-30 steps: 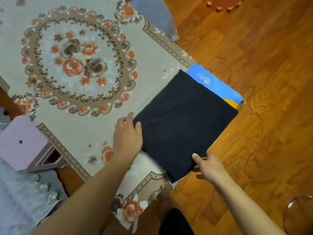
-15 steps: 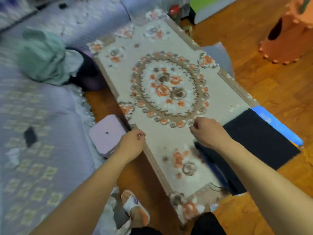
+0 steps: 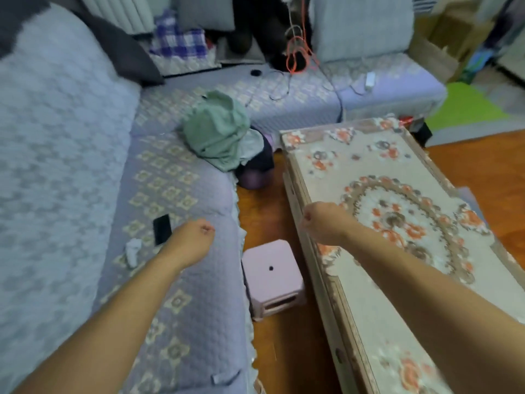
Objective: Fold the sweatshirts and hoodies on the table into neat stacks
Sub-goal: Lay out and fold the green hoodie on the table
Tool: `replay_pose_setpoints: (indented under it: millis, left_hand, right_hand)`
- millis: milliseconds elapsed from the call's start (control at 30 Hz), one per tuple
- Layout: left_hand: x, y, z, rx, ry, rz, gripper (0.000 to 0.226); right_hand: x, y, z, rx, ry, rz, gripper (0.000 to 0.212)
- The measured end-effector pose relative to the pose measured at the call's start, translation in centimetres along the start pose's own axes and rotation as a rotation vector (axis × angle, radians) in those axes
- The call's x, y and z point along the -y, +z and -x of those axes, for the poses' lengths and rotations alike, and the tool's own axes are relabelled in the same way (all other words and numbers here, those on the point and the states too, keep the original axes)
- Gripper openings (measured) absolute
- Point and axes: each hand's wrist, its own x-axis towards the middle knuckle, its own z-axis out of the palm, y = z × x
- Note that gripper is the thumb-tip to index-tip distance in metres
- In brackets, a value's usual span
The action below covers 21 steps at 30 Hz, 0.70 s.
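Both hands have left the folded dark garment, now out of view: left grip point(image 3: 196, 237) and right grip point(image 3: 318, 220), clenched and empty, reach toward the green sweatshirt pile point(image 3: 218, 132) ahead on the sofa point(image 3: 71, 166), beyond the tabletop point(image 3: 369, 294).

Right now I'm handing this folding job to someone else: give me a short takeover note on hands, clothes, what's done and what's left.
Left hand: curled, holding nothing, over the sofa.
Right hand: curled, holding nothing, over the near edge of the table.
Clothes: an unfolded heap, green garment on top with grey and dark pieces under it, sits at the sofa's edge.
Done: no folded stack shows in this view, so I can't confirm it.
Left: likely fetch the heap, then fold and stack each piece on the table.
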Motion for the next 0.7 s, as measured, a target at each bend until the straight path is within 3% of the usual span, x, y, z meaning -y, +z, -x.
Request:
replay_pose_setpoints:
  millis: [267, 500, 700]
  left_hand:
    - [-8.1, 0.8, -6.6, 0.100, 0.109, -0.050, 0.017]
    - [-12.1, -1.3, -15.0, 0.007, -0.026, -0.028, 0.019]
    - [-15.6, -2.5, -21.4, -0.018, -0.039, 0.018, 0.022]
  right_hand:
    - [-2.5, -2.9, -7.9, 0.076, 0.102, -0.040, 0.020]
    - [-2.7, -9.4, -19.4, 0.080, 0.007, -0.030, 0.032]
    - [-1.8, -14.1, -25.8, 0.102, -0.032, 0.010, 0.034]
